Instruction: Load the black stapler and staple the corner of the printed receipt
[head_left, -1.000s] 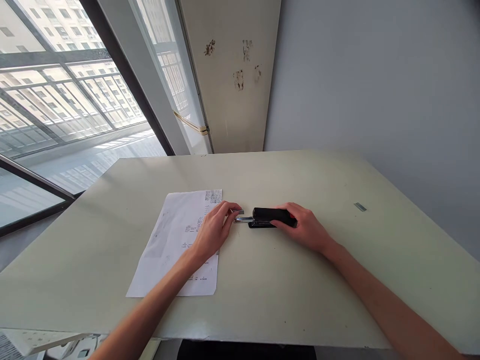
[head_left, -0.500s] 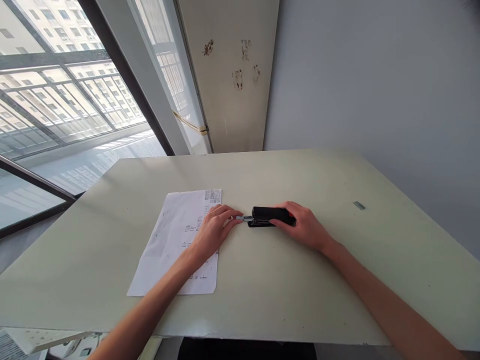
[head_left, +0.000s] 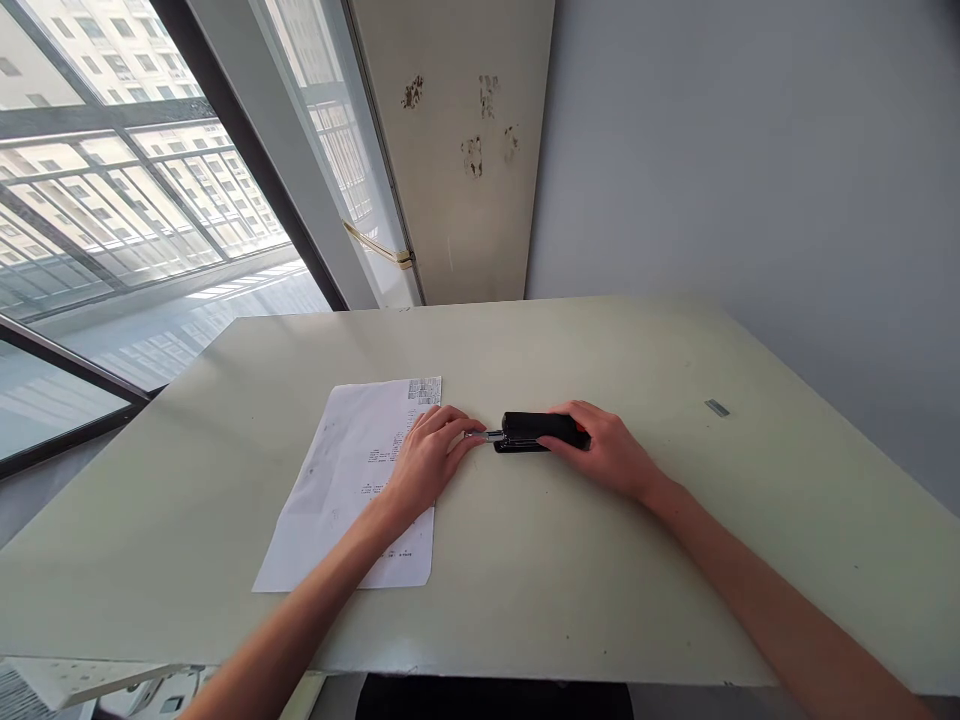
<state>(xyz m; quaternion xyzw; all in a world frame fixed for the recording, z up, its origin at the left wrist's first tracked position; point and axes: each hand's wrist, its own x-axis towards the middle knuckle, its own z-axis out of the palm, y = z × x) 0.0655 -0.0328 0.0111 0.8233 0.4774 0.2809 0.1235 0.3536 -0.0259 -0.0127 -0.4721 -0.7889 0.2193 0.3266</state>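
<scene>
As we look down at the desk (head_left: 525, 560), one black stapler (head_left: 544, 430) lies near its middle, just right of the paper (head_left: 322, 500). Its long axis runs from side to side, roughly parallel to the desk's near edge, and its one metal tray (head_left: 493, 436) sticks out to our left. Our right hand (head_left: 604, 447) holds the stapler's right end, thumb on the near side and fingers over the far side. Our left hand (head_left: 435, 450) is narrow, its fingertips closed on the tray's outer end; we cannot tell whether they also pinch something smaller. That hand reaches over the paper, of which we count one visible sheet. We count one small grey strip (head_left: 717, 408) on the desk, well apart to the right, lying at a slant.
</scene>
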